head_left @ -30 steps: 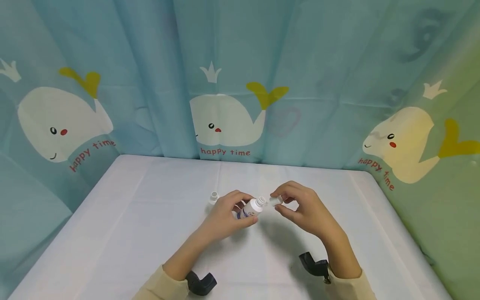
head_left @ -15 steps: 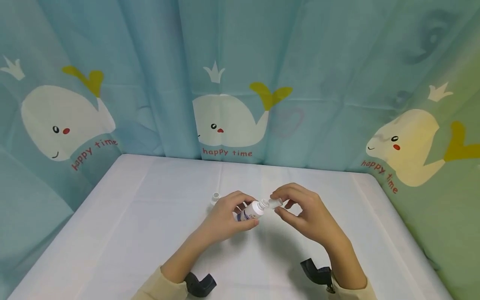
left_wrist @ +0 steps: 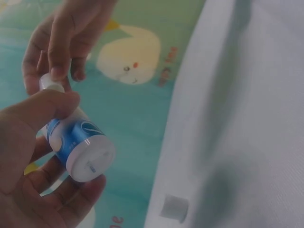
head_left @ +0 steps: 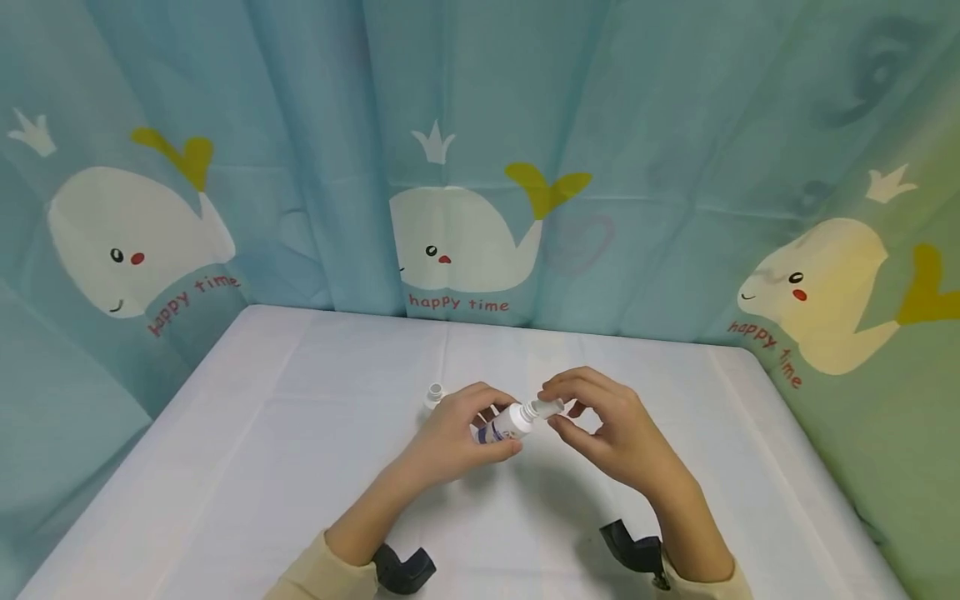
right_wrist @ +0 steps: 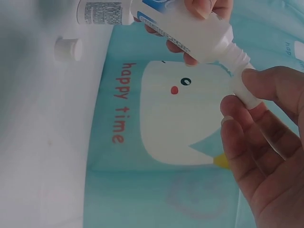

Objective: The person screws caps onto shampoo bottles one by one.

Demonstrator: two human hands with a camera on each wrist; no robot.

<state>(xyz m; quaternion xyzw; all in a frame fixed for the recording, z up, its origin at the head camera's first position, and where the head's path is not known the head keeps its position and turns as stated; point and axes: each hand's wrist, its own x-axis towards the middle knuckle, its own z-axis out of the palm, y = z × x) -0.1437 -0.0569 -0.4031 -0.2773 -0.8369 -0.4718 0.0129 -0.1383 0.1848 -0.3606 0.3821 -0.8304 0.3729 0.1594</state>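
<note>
My left hand (head_left: 457, 433) grips a white bottle (head_left: 504, 423) with a blue label, fingers and thumb around its body. The bottle is tilted, its neck toward my right hand (head_left: 607, 421). In the right wrist view the threaded neck (right_wrist: 236, 58) is bare and meets a white cap (right_wrist: 243, 90). Thumb and fingertips of my right hand pinch this cap. The bottle's base (left_wrist: 91, 159) faces the left wrist camera. Behind my left hand stands a second white bottle (head_left: 434, 395), uncapped and partly hidden.
Another white cap (right_wrist: 69, 49) lies on the white table (head_left: 300, 467), near the second bottle; my left hand hides it from the head view. A blue-green curtain (head_left: 480, 100) printed with whales hangs around the far and side edges of the table.
The cap in my right hand and the bottle neck have come together; a gap showed between them a second ago. The head view has shifted slightly.
</note>
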